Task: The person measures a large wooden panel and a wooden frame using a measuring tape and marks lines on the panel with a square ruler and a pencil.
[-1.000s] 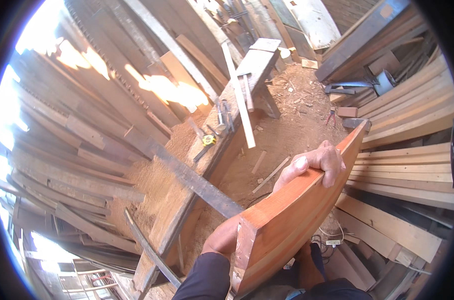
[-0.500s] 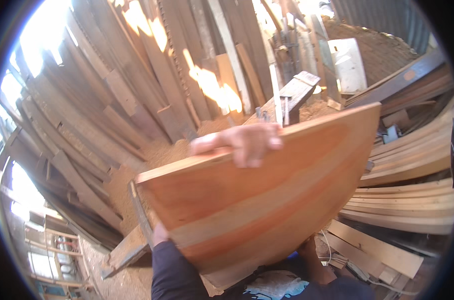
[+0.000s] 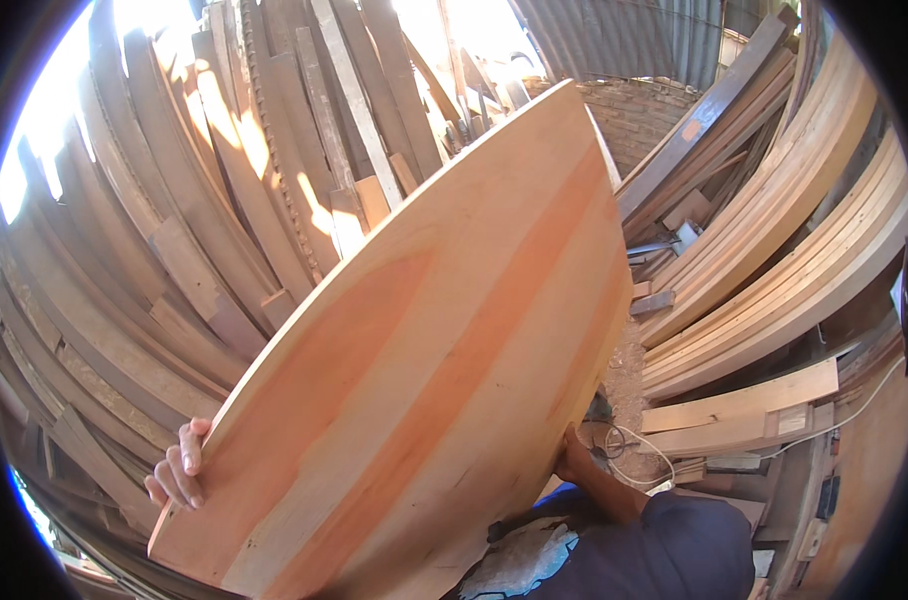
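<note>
A broad wooden panel, pale with reddish-brown stripes, fills the middle of the head view, tilted with its far end raised to the upper right. My left hand is closed over its left edge, fingertips curling onto the striped face; the rest of that hand and its arm are behind the panel. At the lower right edge my right hand grips the panel, its fingers mostly hidden by the wood. The right forearm comes up from a dark sleeve.
Tall planks lean in rows at the back left. Long stacked boards curve along the right. Shorter offcuts and a pale cable lie at the lower right. A corrugated metal wall stands behind.
The panel has swung steeper, its far end rising and its left end dropping. My left hand has gone from the top edge's middle to near the lower left corner. The view has shifted right.
</note>
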`<state>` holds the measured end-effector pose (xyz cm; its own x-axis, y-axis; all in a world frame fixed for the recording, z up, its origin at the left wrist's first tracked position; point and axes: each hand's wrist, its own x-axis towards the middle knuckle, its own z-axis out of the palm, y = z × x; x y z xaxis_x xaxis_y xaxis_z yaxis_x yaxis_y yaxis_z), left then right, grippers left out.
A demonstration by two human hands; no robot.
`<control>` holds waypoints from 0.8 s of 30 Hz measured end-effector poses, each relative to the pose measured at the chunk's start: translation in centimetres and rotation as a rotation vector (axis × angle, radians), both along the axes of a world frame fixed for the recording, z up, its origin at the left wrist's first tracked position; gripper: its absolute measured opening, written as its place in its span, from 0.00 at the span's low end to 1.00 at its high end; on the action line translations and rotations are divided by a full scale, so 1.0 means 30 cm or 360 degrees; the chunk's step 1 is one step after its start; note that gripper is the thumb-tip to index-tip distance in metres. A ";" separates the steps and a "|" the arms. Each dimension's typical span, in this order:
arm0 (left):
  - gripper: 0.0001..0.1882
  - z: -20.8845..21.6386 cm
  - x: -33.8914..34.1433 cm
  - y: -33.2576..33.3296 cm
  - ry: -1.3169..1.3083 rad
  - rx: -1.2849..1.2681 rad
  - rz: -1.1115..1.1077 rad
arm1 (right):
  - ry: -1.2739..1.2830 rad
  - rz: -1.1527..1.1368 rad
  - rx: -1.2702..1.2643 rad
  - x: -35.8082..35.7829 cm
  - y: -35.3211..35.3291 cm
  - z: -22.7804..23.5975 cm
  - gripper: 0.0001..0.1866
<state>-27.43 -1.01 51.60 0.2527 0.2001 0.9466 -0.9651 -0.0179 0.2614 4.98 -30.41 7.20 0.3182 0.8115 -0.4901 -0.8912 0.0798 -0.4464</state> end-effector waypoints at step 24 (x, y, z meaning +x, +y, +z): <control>0.28 -0.028 -0.697 -0.219 0.0161 -0.0243 0.0595 | -0.0085 0.0610 -0.0035 -0.388 0.288 -0.171 0.37</control>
<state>-48.33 -7.59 50.75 0.2259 0.4318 0.8732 -0.8688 -0.3161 0.3811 -6.65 -21.77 2.08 0.0193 0.8659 -0.4999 -0.8299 -0.2650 -0.4910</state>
